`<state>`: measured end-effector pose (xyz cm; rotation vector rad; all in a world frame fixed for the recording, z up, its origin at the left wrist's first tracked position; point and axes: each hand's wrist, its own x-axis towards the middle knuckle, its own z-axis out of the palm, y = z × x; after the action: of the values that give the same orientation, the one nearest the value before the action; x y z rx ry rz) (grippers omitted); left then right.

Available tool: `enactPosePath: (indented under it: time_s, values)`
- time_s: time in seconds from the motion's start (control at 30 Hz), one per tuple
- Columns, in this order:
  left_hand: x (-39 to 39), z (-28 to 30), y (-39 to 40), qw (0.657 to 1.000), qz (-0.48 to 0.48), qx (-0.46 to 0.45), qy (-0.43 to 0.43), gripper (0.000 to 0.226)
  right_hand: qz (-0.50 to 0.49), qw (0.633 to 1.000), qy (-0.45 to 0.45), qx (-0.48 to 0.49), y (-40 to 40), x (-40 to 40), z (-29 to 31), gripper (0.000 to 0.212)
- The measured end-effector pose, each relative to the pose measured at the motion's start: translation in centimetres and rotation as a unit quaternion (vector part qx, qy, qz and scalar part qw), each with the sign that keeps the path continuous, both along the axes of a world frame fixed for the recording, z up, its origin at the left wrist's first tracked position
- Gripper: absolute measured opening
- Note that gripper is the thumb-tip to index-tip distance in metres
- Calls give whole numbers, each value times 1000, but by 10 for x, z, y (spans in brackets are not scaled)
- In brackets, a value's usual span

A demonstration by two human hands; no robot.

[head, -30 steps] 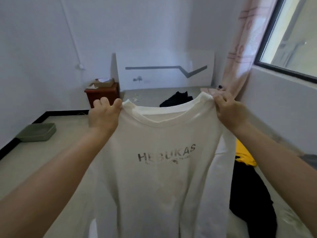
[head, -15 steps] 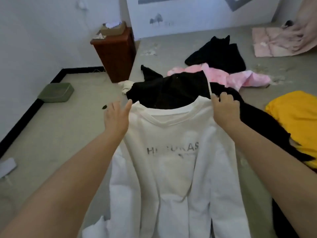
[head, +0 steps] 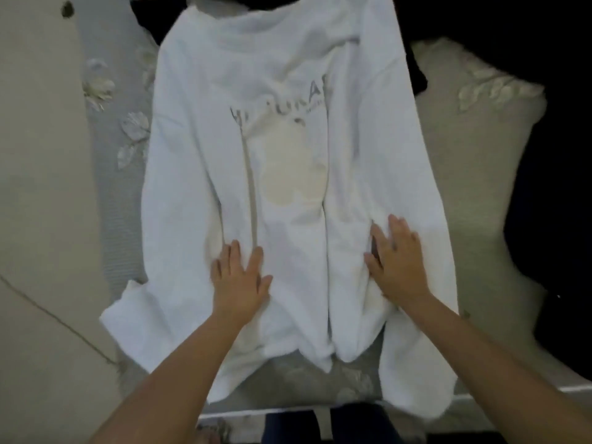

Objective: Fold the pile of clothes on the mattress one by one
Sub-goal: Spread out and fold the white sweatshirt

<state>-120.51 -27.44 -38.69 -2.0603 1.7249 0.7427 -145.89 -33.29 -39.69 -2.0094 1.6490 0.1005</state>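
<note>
A white long-sleeved sweatshirt with grey lettering on the chest lies face up on the mattress, collar away from me, both sleeves running down along its sides. My left hand rests flat on the lower left of its body, fingers straight. On the lower right, my right hand presses flat with its fingers spread. Neither hand grips any cloth.
Black clothes lie along the right side of the mattress, and more black cloth shows above the collar. Bare floor runs down the left. The mattress's near edge is just in front of my legs.
I held the sweatshirt up by its shoulders, then lowered it onto the mattress. Both hands let go of the shoulders and now lie flat on its lower part. The camera tilted down.
</note>
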Motion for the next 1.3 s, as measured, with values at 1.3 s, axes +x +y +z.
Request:
enactPosePath:
  time_s: [1.3]
  values:
    - [50,44,154,955,-281,49,-83,62,-35,968,241,53,148,-34,98,29]
